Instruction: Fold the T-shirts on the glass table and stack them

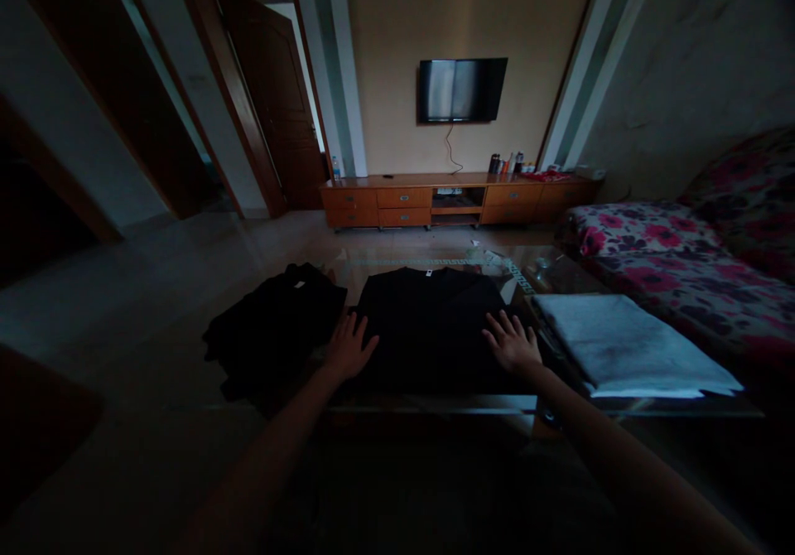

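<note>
A black shirt (428,323) lies spread on a glass table (435,410), its collar with a small white label at the far side. My left hand (349,346) rests on its left edge with the fingers spread. On the opposite edge, my right hand (513,340) lies flat, fingers apart as well. A crumpled heap of black clothing (273,331), also with a pale label, sits left of the shirt. To the right is a folded light-coloured cloth stack (627,344). Dim light hides most detail in the black fabric.
Beyond the table stands a low wooden TV cabinet (403,199) with bottles and small items on top. A television (463,89) hangs on the wall above it. A flower-patterned sofa (658,248) is at the right. A wooden door (267,95) stands ajar at the back left.
</note>
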`<state>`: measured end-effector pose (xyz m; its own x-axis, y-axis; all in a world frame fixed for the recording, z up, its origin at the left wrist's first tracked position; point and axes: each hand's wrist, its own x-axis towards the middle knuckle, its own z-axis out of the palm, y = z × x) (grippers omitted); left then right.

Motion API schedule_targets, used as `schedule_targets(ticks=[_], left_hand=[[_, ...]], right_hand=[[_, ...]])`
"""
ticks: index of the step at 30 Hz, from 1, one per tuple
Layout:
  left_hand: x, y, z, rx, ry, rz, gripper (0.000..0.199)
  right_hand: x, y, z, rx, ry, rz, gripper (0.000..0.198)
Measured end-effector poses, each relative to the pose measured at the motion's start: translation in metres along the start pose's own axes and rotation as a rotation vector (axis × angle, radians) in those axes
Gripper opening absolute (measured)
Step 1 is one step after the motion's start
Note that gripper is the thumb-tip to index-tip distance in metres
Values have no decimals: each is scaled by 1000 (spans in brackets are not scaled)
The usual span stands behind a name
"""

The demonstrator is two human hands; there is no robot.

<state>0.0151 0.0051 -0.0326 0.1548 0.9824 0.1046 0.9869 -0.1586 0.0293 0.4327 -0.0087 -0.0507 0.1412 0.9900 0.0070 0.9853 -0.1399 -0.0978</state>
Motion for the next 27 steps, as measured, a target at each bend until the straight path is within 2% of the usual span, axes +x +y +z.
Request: schedule_targets(ticks=[3, 6, 7, 11, 14, 17, 21, 24, 27], left_hand=[[3, 8, -6, 39, 82, 28, 62], [-1, 37, -15, 23, 171, 174, 55], [-4, 51, -16, -4, 172, 234, 55], [-20, 98, -8, -99, 85, 388, 57], [-29, 113, 2, -117, -2, 413, 59], [-32, 113, 6, -127, -34, 392, 60], [-32, 102, 1, -127, -48, 365, 69], [-32, 78, -4, -117, -51, 357, 78], [-32, 40, -9, -98, -44, 303, 85]], right_hand=[[0, -12, -10, -16, 11, 22, 64], [-8, -49, -21, -30, 56, 34, 68], [-14, -66, -22, -12, 74, -1, 70], [-41, -129, -17, 88, 62, -320, 72], [-56, -148, -8, 105, 7, -424, 70], [-59, -144, -3, 106, -26, -449, 71], [-53, -122, -3, 101, -41, -403, 80], [-47, -89, -1, 69, -34, -341, 86], [-42, -39, 2, 28, 7, -263, 83]])
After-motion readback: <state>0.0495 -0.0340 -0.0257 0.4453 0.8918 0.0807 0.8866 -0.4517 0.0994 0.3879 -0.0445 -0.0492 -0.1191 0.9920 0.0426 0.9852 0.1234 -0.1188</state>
